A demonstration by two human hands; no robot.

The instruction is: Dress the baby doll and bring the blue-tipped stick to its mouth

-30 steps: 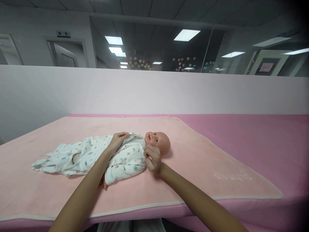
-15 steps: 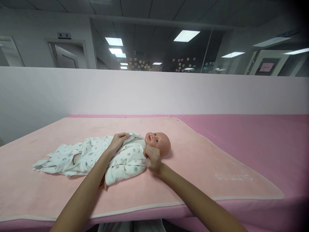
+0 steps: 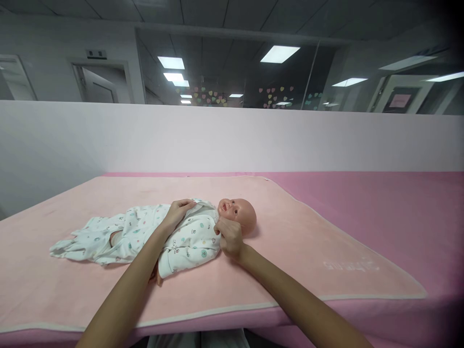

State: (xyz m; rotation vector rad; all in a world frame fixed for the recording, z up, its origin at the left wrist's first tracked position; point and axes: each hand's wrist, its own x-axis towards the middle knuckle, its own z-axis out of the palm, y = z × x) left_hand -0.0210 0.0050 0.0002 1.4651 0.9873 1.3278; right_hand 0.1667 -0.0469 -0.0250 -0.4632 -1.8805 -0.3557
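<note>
A baby doll lies on its back, its bald head [image 3: 246,212] to the right and its legs to the left. It wears white printed baby clothes [image 3: 192,234], with a gap showing near the legs. My left hand [image 3: 178,212] rests on the front of the clothes, fingers stretched along a raised fold near the chest. At the neck and shoulder, my right hand [image 3: 229,237] is closed in a pinch on the garment's edge, just below the doll's face. A small doll hand [image 3: 156,276] pokes out of the near sleeve, partly behind my left forearm.
Under the doll spreads a peach mat [image 3: 290,251] with a pale border, on a pink padded surface [image 3: 380,217]. A white low wall [image 3: 232,137] stands behind it. Beyond are glass panels with heart stickers [image 3: 277,96] and a door [image 3: 99,87].
My right hand has shifted very slightly at the doll's neck, its fingers still closed. My left hand and the doll look the same.
</note>
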